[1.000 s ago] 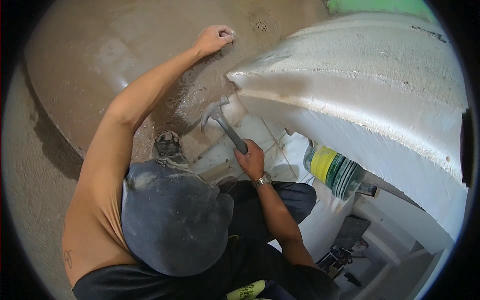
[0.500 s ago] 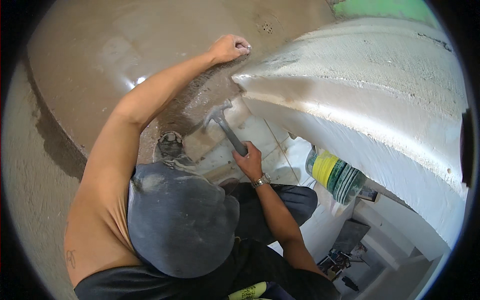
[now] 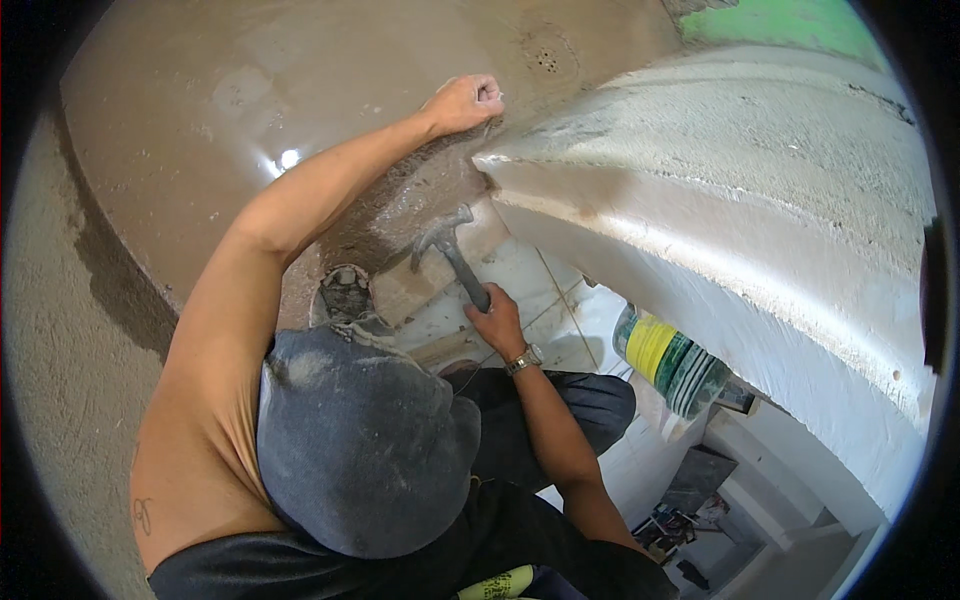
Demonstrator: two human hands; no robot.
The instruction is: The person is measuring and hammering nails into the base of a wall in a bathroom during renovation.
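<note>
My left hand (image 3: 466, 103) is closed into a fist, held low over the wet brown floor near the end of a white wall. Whatever is between its fingers is too small to make out. My right hand (image 3: 497, 320) grips the dark handle of a claw hammer (image 3: 440, 238). The hammer's grey head points away from me, above the edge between the wet floor and the white tiles. A gap separates the hammer from my left hand.
Wet mortar covers the floor (image 3: 330, 70), with a round drain (image 3: 546, 62) beyond my left hand. The thick white wall (image 3: 700, 200) curves along the right. A green and yellow bucket (image 3: 670, 360) stands beside it. My dusty shoe (image 3: 345, 292) is near the tiles.
My left fist has turned a little and its curled fingers show more plainly. The hammer has barely shifted in my right hand; the whole view has moved slightly.
</note>
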